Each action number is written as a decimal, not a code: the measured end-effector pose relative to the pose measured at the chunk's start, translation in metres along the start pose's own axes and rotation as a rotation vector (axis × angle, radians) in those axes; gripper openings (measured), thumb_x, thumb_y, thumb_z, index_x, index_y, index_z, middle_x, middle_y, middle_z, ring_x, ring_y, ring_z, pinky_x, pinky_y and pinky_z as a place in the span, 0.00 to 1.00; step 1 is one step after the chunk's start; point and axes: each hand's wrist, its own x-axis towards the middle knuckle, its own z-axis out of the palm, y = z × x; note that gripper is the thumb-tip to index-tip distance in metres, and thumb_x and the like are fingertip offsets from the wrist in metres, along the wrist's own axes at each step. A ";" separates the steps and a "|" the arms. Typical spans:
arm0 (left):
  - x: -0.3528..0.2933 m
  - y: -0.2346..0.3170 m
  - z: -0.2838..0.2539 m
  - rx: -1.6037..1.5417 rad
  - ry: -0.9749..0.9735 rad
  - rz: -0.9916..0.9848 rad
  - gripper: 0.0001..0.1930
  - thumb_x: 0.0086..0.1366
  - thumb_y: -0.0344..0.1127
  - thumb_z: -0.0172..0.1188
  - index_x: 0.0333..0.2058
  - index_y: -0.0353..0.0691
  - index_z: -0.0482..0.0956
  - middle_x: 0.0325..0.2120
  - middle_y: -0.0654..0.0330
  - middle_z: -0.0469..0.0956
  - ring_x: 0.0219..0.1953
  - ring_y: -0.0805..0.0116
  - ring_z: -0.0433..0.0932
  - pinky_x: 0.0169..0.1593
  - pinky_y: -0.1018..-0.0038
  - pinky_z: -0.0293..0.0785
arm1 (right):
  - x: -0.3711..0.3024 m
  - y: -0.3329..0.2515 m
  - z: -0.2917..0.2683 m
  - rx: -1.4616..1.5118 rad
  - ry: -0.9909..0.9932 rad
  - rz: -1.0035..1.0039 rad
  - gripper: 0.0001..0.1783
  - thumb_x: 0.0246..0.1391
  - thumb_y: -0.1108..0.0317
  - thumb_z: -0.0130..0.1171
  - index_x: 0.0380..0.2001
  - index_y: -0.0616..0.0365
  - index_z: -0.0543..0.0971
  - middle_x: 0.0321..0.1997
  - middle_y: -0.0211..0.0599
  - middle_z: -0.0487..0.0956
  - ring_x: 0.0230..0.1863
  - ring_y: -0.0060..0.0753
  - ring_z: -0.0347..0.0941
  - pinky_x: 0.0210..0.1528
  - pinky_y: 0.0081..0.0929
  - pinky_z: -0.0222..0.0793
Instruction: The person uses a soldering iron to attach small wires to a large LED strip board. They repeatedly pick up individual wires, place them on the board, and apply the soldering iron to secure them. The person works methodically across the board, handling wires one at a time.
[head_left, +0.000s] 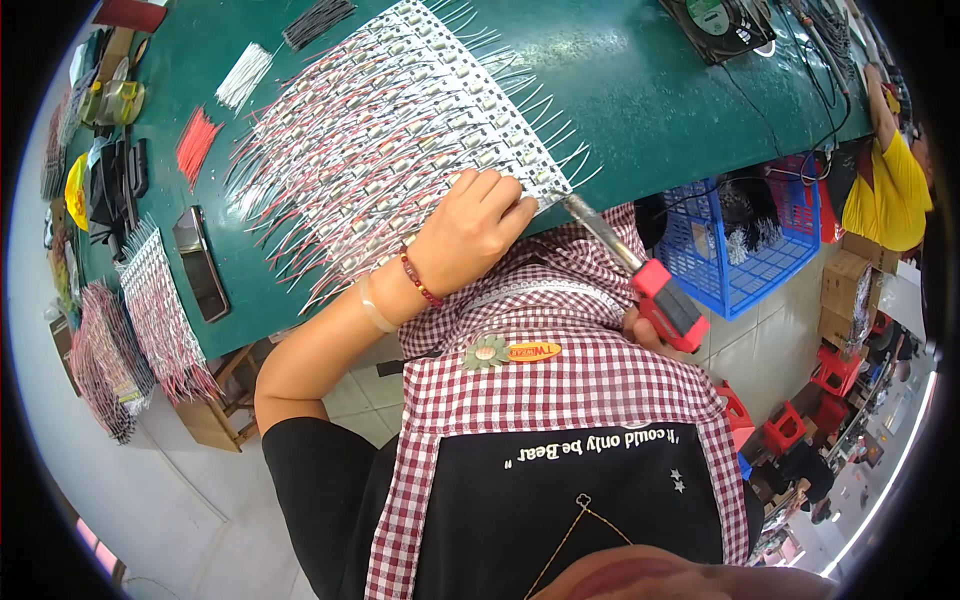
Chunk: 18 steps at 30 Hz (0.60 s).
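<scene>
A large panel of small white circuit boards (505, 125) lies on the green table, with rows of pale components and many thin red and white wires sticking out of its sides. My left hand (475, 225) rests at the panel's near right part, fingers curled in a pinch; what they hold, if anything, is hidden. In my right hand (645, 330), mostly behind the handle, is a red and black soldering iron (668, 303). Its metal barrel slants up to the left, and the tip is at the panel's near right corner, close to my left fingers.
Bundles of red (197, 145), white (243, 77) and black (317, 22) pieces lie beyond the panel. A phone (200, 262) and another wired panel (160, 290) are at left. A fan (712, 28) stands far right; a blue basket (725, 270) is below the table edge.
</scene>
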 end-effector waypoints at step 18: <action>0.002 0.002 -0.005 -0.025 -0.014 -0.003 0.13 0.50 0.24 0.58 0.37 0.38 0.78 0.27 0.59 0.70 0.30 0.61 0.70 0.37 0.68 0.66 | 0.069 -0.017 -0.047 0.788 0.271 -0.395 0.23 0.64 0.54 0.47 0.50 0.64 0.65 0.19 0.35 0.69 0.12 0.23 0.62 0.16 0.23 0.62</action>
